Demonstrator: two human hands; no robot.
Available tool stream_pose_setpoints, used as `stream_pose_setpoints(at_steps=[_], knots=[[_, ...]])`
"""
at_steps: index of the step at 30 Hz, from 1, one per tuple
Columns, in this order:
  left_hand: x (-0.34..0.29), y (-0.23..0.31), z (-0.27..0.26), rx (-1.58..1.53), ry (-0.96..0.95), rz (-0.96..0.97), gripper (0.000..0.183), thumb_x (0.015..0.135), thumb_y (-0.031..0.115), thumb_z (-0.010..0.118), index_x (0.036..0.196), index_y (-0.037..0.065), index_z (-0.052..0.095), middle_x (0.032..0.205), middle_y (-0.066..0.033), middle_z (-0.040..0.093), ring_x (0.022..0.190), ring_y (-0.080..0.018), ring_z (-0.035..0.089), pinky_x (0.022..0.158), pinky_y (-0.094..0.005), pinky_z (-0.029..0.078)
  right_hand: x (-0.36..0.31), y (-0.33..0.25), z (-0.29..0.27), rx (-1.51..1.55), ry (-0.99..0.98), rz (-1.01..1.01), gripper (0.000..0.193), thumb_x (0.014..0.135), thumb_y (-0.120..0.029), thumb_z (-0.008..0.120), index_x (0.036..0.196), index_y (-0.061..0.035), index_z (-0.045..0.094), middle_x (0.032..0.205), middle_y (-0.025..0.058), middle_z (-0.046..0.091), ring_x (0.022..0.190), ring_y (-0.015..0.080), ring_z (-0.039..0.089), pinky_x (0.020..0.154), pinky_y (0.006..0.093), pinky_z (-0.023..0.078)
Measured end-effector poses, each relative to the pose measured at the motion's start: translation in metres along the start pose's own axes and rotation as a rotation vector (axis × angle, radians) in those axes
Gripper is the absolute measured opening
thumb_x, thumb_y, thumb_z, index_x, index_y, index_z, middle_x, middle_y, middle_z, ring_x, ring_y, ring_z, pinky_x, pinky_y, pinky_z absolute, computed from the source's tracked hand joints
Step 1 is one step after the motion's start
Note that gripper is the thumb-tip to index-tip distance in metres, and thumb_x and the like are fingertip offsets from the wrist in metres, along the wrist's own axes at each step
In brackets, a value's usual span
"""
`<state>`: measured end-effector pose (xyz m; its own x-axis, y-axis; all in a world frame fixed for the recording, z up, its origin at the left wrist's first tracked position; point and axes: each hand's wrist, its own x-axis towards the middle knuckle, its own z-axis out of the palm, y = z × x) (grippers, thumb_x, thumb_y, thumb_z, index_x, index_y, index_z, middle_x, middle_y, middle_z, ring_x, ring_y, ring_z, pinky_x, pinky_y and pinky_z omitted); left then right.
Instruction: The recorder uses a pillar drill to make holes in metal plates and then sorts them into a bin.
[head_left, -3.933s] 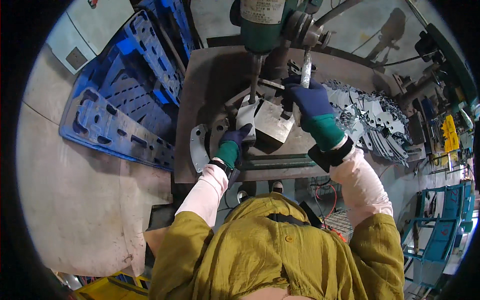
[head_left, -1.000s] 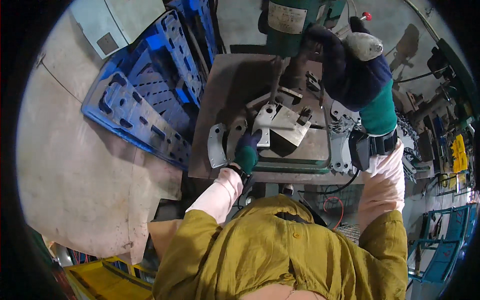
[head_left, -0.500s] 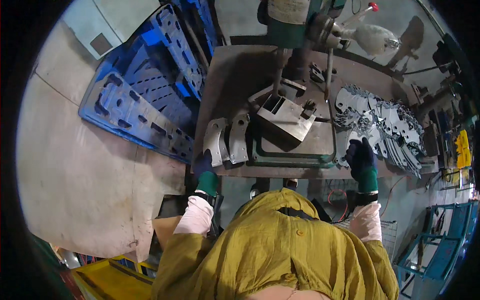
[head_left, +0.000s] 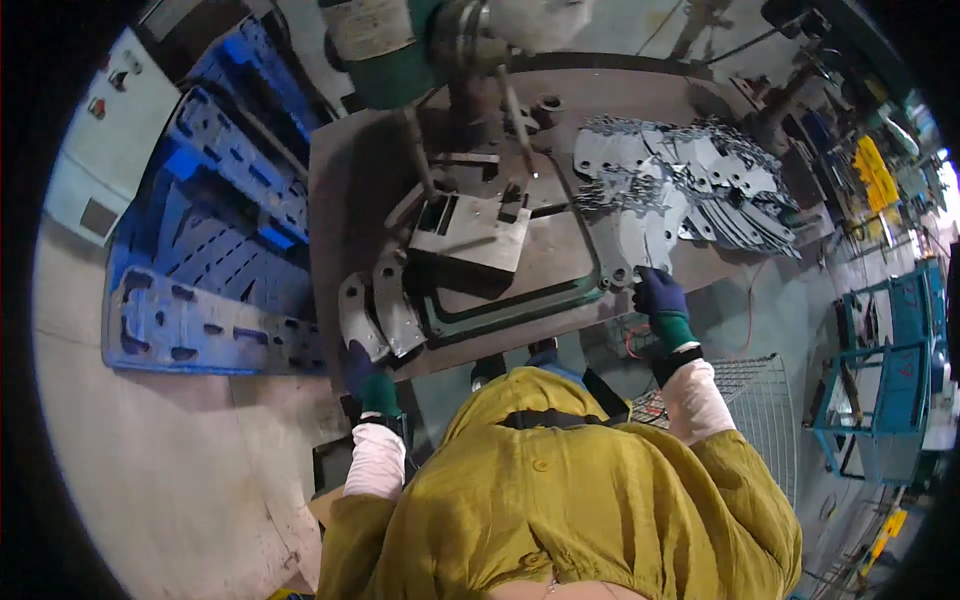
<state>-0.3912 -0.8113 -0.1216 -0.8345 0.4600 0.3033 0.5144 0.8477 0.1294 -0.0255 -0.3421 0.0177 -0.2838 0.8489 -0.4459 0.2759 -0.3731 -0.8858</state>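
Observation:
Two curved grey metal plates with holes lie side by side at the left of the bench: a left plate (head_left: 359, 315) and a right plate (head_left: 397, 305). My left hand (head_left: 365, 375), in a dark glove with a green cuff, is closed at the near end of the left plate; its fingertips are dark and partly hidden. On the right, a large pile of similar plates (head_left: 710, 165) covers the bench. My gloved right hand (head_left: 660, 297) is closed on the near edge of a curved metal plate (head_left: 640, 240) at the front of that pile.
Between my hands a steel block fixture (head_left: 470, 232) sits on a green-edged machine base (head_left: 520, 316), beneath a green machine column (head_left: 385, 60). Blue plastic pallets (head_left: 200, 325) stand to the left. A wire basket (head_left: 760, 410) and a blue rack (head_left: 890, 360) are at the right.
My view has turned to the right, so the bench sits further left in the picture. Both hands stay by the plates, the right one now at the front plate's near edge.

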Motion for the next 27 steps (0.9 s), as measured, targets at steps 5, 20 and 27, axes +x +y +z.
stream_pose_setpoints(at_steps=[5,20,27], knots=[[0.012,0.007,0.014,-0.222,0.010,-0.164,0.029,0.084,0.008,0.061,0.111,0.000,0.059,0.137,-0.0234,0.052,0.129,-0.0360,0.049,0.108,-0.0419,0.040,-0.017,-0.001,0.025,-0.861,0.310,-0.351,0.054,0.083,-0.048,0.067,0.113,-0.0026,0.062,0.104,0.0192,0.070,0.099,0.0365,0.067,0.085,0.0439,0.051],[0.069,0.104,-0.113,-0.319,-0.066,-0.809,0.048,0.097,0.024,0.052,0.138,-0.001,0.047,0.143,-0.0184,0.048,0.130,-0.0285,0.047,0.108,-0.0405,0.039,0.010,-0.034,0.035,-1.163,0.116,-0.260,0.036,0.077,-0.043,0.071,0.095,-0.0112,0.070,0.099,0.0147,0.070,0.097,0.0371,0.066,0.082,0.0471,0.051],[0.085,0.138,-0.112,-1.017,-0.243,-0.059,0.043,0.097,0.017,0.051,0.137,0.002,0.050,0.135,-0.0137,0.056,0.122,-0.0243,0.055,0.105,-0.0369,0.043,-0.001,-0.078,0.008,-1.311,0.169,-0.838,0.018,0.083,-0.029,0.064,0.089,-0.0126,0.067,0.083,0.0119,0.065,0.081,0.0343,0.064,0.067,0.0473,0.050]])
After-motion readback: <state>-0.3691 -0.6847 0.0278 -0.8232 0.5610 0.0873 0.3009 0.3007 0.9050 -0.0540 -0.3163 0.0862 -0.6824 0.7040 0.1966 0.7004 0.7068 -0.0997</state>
